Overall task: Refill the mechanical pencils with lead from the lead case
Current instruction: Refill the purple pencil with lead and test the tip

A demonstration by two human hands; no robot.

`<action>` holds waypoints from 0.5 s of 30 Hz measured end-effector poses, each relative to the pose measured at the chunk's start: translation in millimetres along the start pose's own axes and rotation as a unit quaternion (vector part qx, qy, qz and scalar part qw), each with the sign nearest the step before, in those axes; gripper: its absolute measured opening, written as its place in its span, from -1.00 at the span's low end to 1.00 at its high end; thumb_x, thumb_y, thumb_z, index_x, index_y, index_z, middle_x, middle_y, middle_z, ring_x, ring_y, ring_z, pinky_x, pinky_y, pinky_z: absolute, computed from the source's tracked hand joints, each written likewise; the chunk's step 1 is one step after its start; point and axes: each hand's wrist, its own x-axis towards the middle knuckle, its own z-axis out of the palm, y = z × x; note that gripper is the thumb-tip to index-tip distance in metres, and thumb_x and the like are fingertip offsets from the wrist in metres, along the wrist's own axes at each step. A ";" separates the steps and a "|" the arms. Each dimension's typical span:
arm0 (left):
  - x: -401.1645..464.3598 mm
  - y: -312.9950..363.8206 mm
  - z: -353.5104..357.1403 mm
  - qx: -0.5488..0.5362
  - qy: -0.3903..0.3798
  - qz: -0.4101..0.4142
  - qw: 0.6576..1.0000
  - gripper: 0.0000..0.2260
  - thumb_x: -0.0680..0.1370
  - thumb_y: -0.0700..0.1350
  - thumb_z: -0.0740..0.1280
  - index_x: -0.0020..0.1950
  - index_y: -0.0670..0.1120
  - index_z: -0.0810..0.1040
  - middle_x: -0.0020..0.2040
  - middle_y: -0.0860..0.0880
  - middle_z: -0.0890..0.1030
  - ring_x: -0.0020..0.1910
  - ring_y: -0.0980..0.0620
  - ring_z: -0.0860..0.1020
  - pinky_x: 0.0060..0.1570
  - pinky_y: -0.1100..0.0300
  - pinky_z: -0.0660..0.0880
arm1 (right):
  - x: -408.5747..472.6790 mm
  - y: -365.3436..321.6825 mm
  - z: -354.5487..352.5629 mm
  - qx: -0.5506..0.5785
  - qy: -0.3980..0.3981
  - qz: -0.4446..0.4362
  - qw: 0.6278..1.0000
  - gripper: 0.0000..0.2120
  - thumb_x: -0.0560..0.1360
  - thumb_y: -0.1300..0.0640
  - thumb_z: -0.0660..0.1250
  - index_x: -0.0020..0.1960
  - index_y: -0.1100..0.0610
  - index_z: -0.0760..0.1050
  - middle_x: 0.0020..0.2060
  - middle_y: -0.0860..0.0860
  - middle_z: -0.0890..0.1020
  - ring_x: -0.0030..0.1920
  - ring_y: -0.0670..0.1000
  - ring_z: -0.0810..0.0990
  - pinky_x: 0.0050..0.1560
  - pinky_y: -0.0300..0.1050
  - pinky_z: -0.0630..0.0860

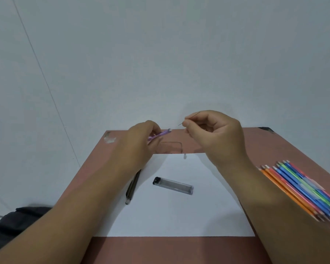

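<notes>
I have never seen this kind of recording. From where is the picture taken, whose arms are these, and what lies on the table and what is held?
There is no machine here. A camera worn on a person's head looks forward and down, so the two arms are that person's own.

The left hand holds a purple mechanical pencil. The right hand pinches a thin stick of lead near the pencil's end.

On the reddish table lies a white sheet of paper. On it rest a clear lead case and a small clear cap. A dark pencil lies at the sheet's left edge. A bundle of coloured pencils lies at the right.
</notes>
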 end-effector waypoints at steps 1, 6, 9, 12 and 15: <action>-1.7 -0.7 0.6 -0.018 0.010 0.004 1.000 -0.95 0.60 0.00 0.38 -0.01 0.08 0.53 -0.06 0.14 0.62 -0.04 0.13 0.60 -0.01 0.04 0.57 | -1.8 -2.0 1.3 0.005 -0.004 -0.011 1.000 -0.89 0.47 0.28 0.52 -0.13 0.08 0.71 -0.22 -0.09 0.74 -0.14 -0.04 0.73 -0.02 -0.14 0.64; -8.9 8.6 -3.0 -0.070 0.054 0.044 0.995 -0.93 0.57 -0.08 0.40 -0.02 0.04 0.51 -0.07 0.10 0.63 -0.01 0.11 0.61 -0.01 0.12 0.58 | -12.2 -9.2 7.4 0.009 -0.032 -0.092 0.995 -0.90 0.48 0.33 0.50 -0.10 0.15 0.70 -0.19 -0.07 0.74 -0.10 -0.06 0.73 -0.04 -0.26 0.58; -10.8 12.8 -7.4 -0.094 0.072 0.062 0.991 -0.93 0.55 -0.14 0.41 0.02 -0.06 0.57 -0.07 0.09 0.64 -0.02 0.16 0.60 -0.03 0.36 0.52 | -18.1 -12.8 11.8 0.039 -0.060 -0.119 0.990 -0.92 0.50 0.38 0.45 -0.05 0.25 0.67 -0.15 0.00 0.74 -0.06 0.00 0.74 0.00 -0.22 0.61; -10.5 14.2 -10.1 -0.103 0.092 0.081 0.987 -0.92 0.54 -0.19 0.43 0.02 -0.09 0.59 -0.10 0.16 0.61 -0.01 0.30 0.57 -0.06 0.53 0.42 | -20.9 -13.6 15.1 0.064 -0.066 -0.130 0.987 -0.91 0.50 0.41 0.43 -0.04 0.28 0.66 -0.13 0.06 0.74 -0.06 0.02 0.74 0.01 -0.20 0.61; -11.7 16.3 -11.7 -0.108 0.113 0.095 0.983 -0.91 0.52 -0.23 0.45 0.00 -0.10 0.61 -0.12 0.20 0.59 -0.04 0.47 0.52 -0.08 0.61 0.36 | -22.6 -13.5 17.3 0.086 -0.067 -0.128 0.986 -0.88 0.50 0.43 0.42 -0.04 0.26 0.65 -0.12 0.08 0.74 -0.06 0.02 0.74 -0.01 -0.22 0.62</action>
